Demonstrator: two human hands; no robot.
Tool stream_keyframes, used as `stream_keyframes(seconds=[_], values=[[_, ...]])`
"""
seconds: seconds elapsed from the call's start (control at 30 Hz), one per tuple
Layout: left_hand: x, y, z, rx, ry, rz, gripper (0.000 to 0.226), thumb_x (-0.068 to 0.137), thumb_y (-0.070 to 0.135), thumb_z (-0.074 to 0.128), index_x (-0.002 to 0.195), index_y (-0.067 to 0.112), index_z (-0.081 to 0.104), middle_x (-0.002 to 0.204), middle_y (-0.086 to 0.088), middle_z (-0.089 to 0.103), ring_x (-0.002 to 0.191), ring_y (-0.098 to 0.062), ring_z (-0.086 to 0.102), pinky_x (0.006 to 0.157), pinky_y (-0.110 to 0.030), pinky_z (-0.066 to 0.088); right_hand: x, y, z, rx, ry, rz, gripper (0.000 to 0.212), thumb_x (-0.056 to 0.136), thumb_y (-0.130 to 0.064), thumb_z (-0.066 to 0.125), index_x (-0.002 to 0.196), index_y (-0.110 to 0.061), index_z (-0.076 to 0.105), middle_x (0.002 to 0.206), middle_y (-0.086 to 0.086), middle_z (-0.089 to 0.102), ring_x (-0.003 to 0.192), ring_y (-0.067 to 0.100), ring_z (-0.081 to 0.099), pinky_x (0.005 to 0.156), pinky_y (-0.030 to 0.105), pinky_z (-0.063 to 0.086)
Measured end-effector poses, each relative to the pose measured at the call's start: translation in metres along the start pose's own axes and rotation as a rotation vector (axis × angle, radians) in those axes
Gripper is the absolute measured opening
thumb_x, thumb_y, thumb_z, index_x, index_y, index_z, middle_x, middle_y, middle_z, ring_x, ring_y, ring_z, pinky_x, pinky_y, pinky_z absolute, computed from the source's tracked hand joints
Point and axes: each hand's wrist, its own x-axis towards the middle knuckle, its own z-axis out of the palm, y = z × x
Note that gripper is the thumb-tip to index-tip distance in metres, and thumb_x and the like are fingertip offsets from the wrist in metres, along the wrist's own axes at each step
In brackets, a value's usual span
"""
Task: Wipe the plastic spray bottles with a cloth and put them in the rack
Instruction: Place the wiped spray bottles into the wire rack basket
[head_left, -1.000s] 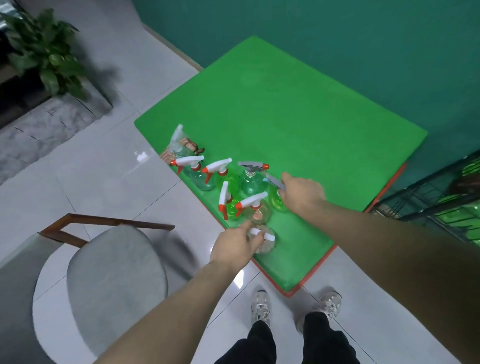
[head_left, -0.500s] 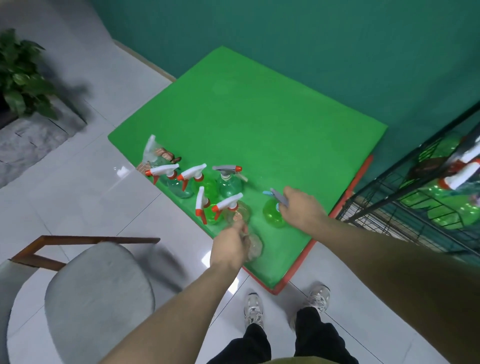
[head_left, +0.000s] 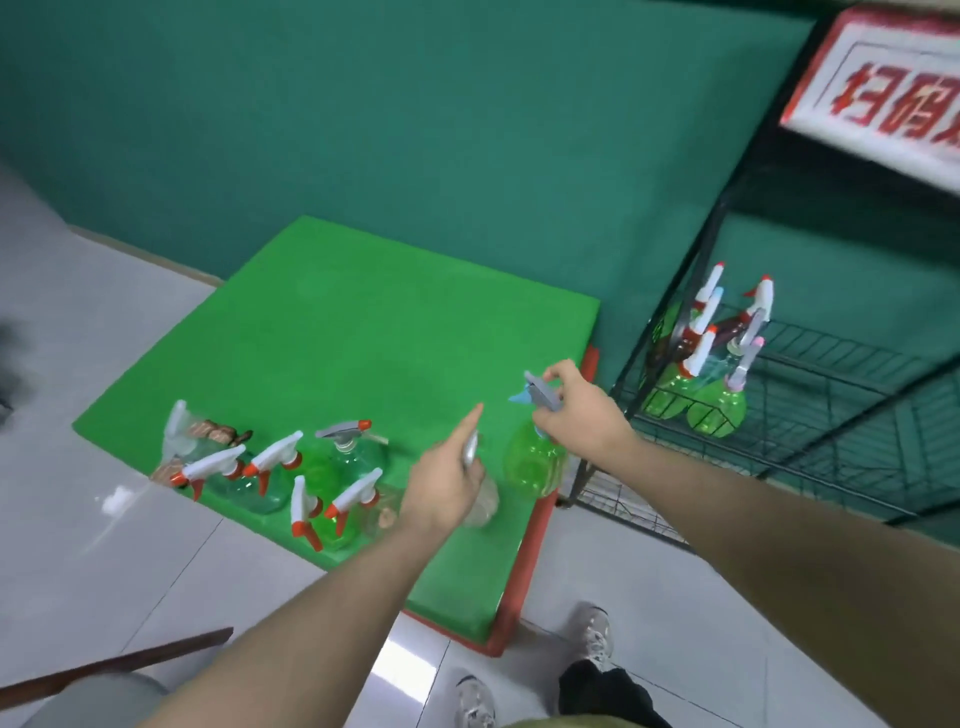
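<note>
**Two bottles held above the table's near right corner**

While I am watching through the head camera, the right hand (head_left: 576, 410) is gripping a green spray bottle (head_left: 532, 462) by its grey trigger head, its fingers (head_left: 558, 371) curling round the top of the sprayer; the bottle is hanging upright just above the right edge of the green table (head_left: 363, 332). The left hand (head_left: 441, 478) is holding a clear spray bottle (head_left: 480, 501) by its neck, the fingers wrapping the white sprayer and the forefinger pointing forward; the clear body is showing just beside the palm, near the green one. I am not able to tell whether either bottle is touching the table surface.

To the left, along the near edge of the table, a cluster of bottles (head_left: 291, 478) with white-and-orange triggers is standing, green and clear bodies touching or nearly touching one another. Just behind its left end, a crumpled brownish item (head_left: 213, 434) is lying partly under clear wrapping; I am not able to identify it.

To the right, well apart from the hands, the black wire rack (head_left: 831, 415) is carrying several bottles (head_left: 711, 374) on one shelf, grouped at its left end. A red-and-white sign (head_left: 883, 88) is sitting at the rack's top. A grey chair (head_left: 93, 691) is showing at lower left, and my operator's shoes (head_left: 597, 639) are standing on the tiled floor.
</note>
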Motion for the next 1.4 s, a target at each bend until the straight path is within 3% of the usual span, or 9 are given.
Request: stream_keyframes(seconds=[0.17, 0.27, 0.37, 0.5, 0.6, 0.73, 0.97, 1.13, 1.4], values=[[0.029, 0.073, 0.002, 0.041, -0.024, 0.094, 0.07, 0.089, 0.014, 0.063, 0.154, 0.026, 0.041, 0.101, -0.007, 0.073, 0.07, -0.022, 0.063, 0.062, -0.03, 0.045, -0.019, 0.016, -0.062, -0.004, 0.154, 0.046, 0.049, 0.092, -0.024, 0.059, 0.139, -0.027, 0.047, 0.11, 0.004, 0.069, 0.067, 0.016, 0.066, 0.064, 0.033, 0.057], [0.041, 0.122, 0.005, 0.065, -0.054, 0.189, 0.039, 0.086, 0.018, 0.064, 0.126, 0.02, 0.066, 0.08, -0.003, 0.069, 0.066, -0.025, 0.058, 0.052, -0.03, 0.036, -0.032, 0.029, -0.097, 0.023, 0.243, 0.102, 0.038, 0.094, -0.023, 0.058, 0.131, -0.026, 0.055, 0.101, 0.002, 0.071, 0.063, 0.014, 0.067, 0.056, 0.026, 0.052], [0.048, 0.165, 0.012, 0.023, -0.115, 0.271, 0.006, 0.083, 0.016, 0.064, 0.09, 0.017, 0.066, 0.07, -0.003, 0.068, 0.064, -0.03, 0.063, 0.057, -0.038, 0.051, -0.048, 0.045, -0.129, 0.073, 0.318, 0.174, 0.032, 0.094, -0.025, 0.058, 0.126, -0.027, 0.057, 0.092, -0.001, 0.071, 0.062, 0.02, 0.072, 0.066, 0.036, 0.061], [0.055, 0.221, 0.029, 0.007, -0.16, 0.383, 0.017, 0.085, 0.017, 0.065, 0.074, 0.027, 0.057, 0.062, 0.008, 0.06, 0.058, -0.018, 0.057, 0.054, -0.031, 0.044, -0.066, 0.074, -0.168, 0.101, 0.398, 0.235, 0.03, 0.096, -0.026, 0.056, 0.126, -0.028, 0.057, 0.096, -0.001, 0.071, 0.059, 0.02, 0.073, 0.067, 0.039, 0.063], [0.065, 0.257, 0.052, -0.011, -0.213, 0.444, 0.009, 0.085, 0.02, 0.065, 0.088, 0.028, 0.066, 0.065, 0.009, 0.062, 0.054, -0.011, 0.057, 0.052, -0.025, 0.04, -0.074, 0.1, -0.196, 0.125, 0.459, 0.281, 0.027, 0.096, -0.026, 0.056, 0.122, -0.027, 0.058, 0.094, -0.001, 0.072, 0.059, 0.02, 0.072, 0.067, 0.04, 0.063], [0.085, 0.304, 0.085, -0.012, -0.232, 0.496, 0.013, 0.09, 0.022, 0.063, 0.08, 0.03, 0.06, 0.065, 0.011, 0.058, 0.057, -0.011, 0.055, 0.05, -0.025, 0.037, -0.069, 0.14, -0.23, 0.16, 0.494, 0.316, 0.03, 0.097, -0.025, 0.055, 0.126, -0.025, 0.057, 0.088, -0.002, 0.072, 0.058, 0.018, 0.072, 0.068, 0.039, 0.063], [0.149, 0.378, 0.164, -0.047, -0.281, 0.423, 0.029, 0.094, 0.022, 0.06, 0.122, 0.018, 0.066, 0.075, 0.008, 0.063, 0.041, 0.004, 0.054, 0.04, -0.01, 0.036, -0.021, 0.232, -0.288, 0.199, 0.464, 0.355, 0.037, 0.1, -0.028, 0.05, 0.137, -0.025, 0.049, 0.093, -0.002, 0.069, 0.065, 0.018, 0.072, 0.06, 0.031, 0.061], [0.198, 0.418, 0.224, -0.015, -0.295, 0.298, 0.042, 0.093, 0.019, 0.059, 0.135, 0.02, 0.058, 0.069, 0.003, 0.067, 0.037, -0.001, 0.052, 0.041, -0.017, 0.04, 0.034, 0.301, -0.317, 0.288, 0.365, 0.37, 0.039, 0.101, -0.028, 0.051, 0.14, -0.026, 0.047, 0.096, -0.008, 0.063, 0.07, 0.016, 0.073, 0.062, 0.033, 0.063], [0.271, 0.443, 0.306, 0.12, -0.32, 0.159, 0.049, 0.091, 0.013, 0.06, 0.14, 0.016, 0.054, 0.077, -0.007, 0.073, 0.063, -0.021, 0.068, 0.063, -0.031, 0.056, 0.113, 0.384, -0.319, 0.41, 0.256, 0.383, 0.039, 0.104, -0.03, 0.05, 0.141, -0.019, 0.044, 0.09, -0.003, 0.066, 0.067, 0.02, 0.074, 0.052, 0.03, 0.06]])
